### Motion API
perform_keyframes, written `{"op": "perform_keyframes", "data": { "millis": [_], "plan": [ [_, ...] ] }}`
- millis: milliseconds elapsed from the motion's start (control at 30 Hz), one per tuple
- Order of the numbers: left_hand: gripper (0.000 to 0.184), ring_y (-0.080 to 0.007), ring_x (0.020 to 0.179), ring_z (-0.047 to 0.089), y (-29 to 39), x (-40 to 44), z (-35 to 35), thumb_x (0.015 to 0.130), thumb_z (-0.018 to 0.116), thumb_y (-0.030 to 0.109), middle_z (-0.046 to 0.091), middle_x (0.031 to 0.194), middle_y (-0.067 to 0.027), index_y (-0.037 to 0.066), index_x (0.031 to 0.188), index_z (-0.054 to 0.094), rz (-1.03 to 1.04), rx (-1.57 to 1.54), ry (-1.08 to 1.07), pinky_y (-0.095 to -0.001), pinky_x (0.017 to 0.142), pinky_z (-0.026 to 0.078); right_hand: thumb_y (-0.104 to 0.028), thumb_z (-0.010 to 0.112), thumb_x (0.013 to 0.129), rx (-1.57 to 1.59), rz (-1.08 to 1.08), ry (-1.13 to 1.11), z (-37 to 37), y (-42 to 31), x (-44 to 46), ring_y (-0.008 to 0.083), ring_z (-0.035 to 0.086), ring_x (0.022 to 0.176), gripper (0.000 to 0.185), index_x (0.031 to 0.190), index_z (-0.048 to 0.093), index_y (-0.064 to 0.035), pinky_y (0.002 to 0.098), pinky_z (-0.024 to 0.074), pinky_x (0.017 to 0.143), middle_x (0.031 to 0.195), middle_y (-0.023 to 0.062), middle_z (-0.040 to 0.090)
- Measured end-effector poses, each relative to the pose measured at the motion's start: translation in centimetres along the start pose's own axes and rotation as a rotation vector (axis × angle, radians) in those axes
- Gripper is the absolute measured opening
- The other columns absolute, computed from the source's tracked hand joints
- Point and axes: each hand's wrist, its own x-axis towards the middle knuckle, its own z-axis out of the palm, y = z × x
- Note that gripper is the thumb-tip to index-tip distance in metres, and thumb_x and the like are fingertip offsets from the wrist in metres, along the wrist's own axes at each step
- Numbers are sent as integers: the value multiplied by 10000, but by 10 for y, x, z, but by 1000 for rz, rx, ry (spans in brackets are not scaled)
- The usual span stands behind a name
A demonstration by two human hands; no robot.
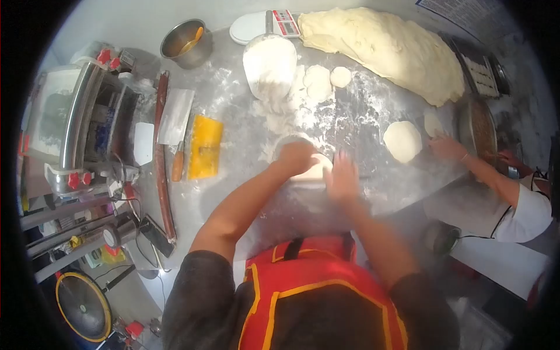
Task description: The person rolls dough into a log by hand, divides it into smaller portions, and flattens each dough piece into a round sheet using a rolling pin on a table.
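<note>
A small pale piece of dough (315, 170) lies on the floured worktop in front of me. My left hand (297, 157) is curled over its left edge, fingers closed on the dough. Against the dough's right side is my right hand (343, 179), slightly blurred, fingers stretched out and nothing gripped. Beyond them a metal scoop full of flour (269, 67) rests beside several dough rounds (318, 83). Another flattened dough round (402, 142) lies to the right.
A large dough mass (385, 49) spreads at the back right, near a scale (286, 23) and metal pot (186, 44). Leftward are a cleaver (175, 116), yellow packet (205, 146), rolling pin (162, 157) and machine (81, 116). A co-worker's hand (447, 147) touches dough at right.
</note>
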Motion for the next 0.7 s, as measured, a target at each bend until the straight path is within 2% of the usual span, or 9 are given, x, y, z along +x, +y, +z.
{"op": "perform_keyframes", "data": {
  "millis": [33,67,133,200,367,433,533,633,700],
  "plan": [
    [316,-334,1001,624,-20,-6,18,864,570,331,672,1056,-135,123,1084,662,-28,-75,112,-447,854,478,-330,437,968,-10,47,-172,5,0,-22,321,336,1366,571,1403,362,31,480,209,1149,1487,190,344],
    [317,-333,1005,623,-31,-9,27,870,565,327,671,1059,-134,124,1093,661,-58,-150,224,-446,860,478,-332,443,965,-2,7,-88,9,3,-37,321,341,1364,568,1397,371,30,483,209,1148,1479,193,355],
    [316,-332,1011,623,-31,-17,29,880,557,316,671,1066,-131,127,1113,654,-74,-208,78,-446,870,475,-336,456,960,22,-74,63,17,6,-63,319,350,1360,564,1385,388,28,489,210,1146,1462,200,377],
    [297,-330,1007,624,-22,-20,28,875,567,313,670,1068,-127,122,1076,673,-73,-91,32,-441,863,480,-341,448,966,-76,-148,217,0,-3,-15,321,368,1347,555,1372,408,35,497,206,1145,1435,216,407],
    [277,-336,945,635,6,12,1,842,588,338,686,966,-122,127,972,711,-64,-62,105,-437,819,494,-341,430,979,90,6,322,-13,-9,81,315,379,1342,537,1357,426,40,499,206,1145,1423,222,421],
    [274,-341,936,637,5,11,0,843,582,327,689,962,-122,132,988,708,-36,10,89,-438,819,494,-344,434,977,48,-41,269,-11,-10,49,311,380,1342,538,1360,427,33,498,211,1143,1428,213,422],
    [263,-375,869,654,-26,-6,21,820,632,280,685,935,-177,55,938,698,39,-199,460,-471,779,507,-354,452,968,18,7,1,17,-3,-32,307,380,1344,547,1366,427,21,500,221,1139,1432,203,423],
    [286,-379,894,647,-49,-15,48,818,624,288,685,951,-174,66,981,699,-92,-260,330,-483,793,502,-373,402,988,-60,-4,110,22,-6,-54,314,418,1321,558,1376,423,28,484,230,1141,1417,213,446],
    [297,-381,902,644,-27,-23,21,817,620,295,684,950,-177,57,978,696,-35,-149,137,-486,789,503,-361,464,961,-17,-71,275,6,-12,-11,310,375,1350,559,1378,420,8,505,222,1138,1442,199,412]
  ]
}}
